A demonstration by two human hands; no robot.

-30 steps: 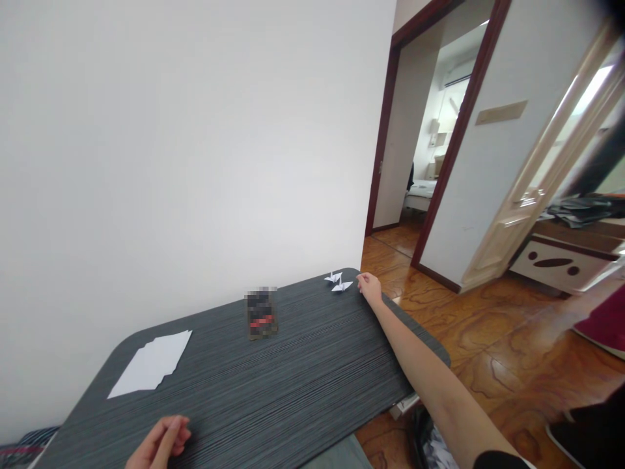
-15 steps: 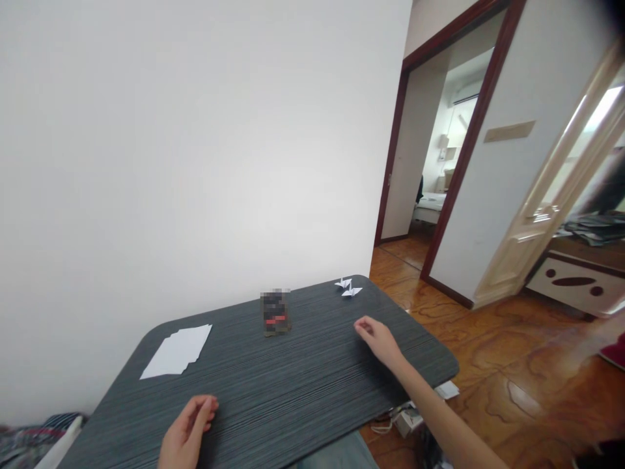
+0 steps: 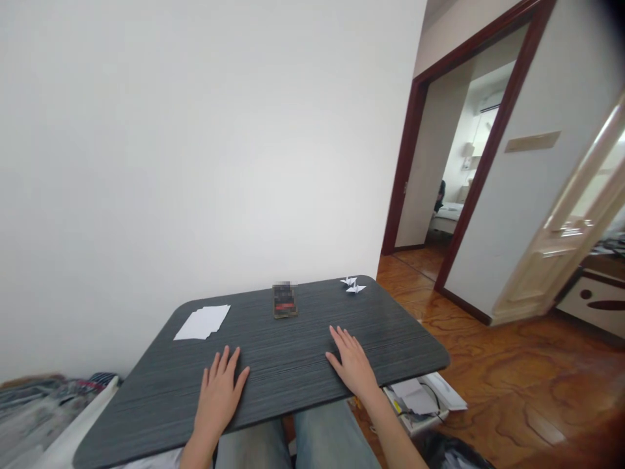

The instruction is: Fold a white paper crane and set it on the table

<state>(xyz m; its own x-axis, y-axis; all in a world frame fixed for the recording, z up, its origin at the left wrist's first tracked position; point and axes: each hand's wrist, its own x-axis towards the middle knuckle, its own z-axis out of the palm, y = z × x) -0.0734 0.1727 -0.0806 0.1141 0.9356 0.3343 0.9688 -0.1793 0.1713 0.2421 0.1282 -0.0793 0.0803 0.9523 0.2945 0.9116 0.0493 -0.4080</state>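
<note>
Paper sheets (image 3: 201, 323) ahead of the nearer left hand (image 3: 217, 394)
Paper cranes (image 3: 356, 288) beyond the right hand (image 3: 352, 366); both grips lie released.

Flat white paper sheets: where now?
In the head view, the flat white paper sheets lie at left, near the far left corner of the dark grey rectangular table, beyond the left hand.

A home: a bed (image 3: 448, 213) beyond the doorway (image 3: 482, 172).

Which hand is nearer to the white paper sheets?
Left. The left hand is on the near side of the white paper sheets; the right hand is farther, to their right.
</note>
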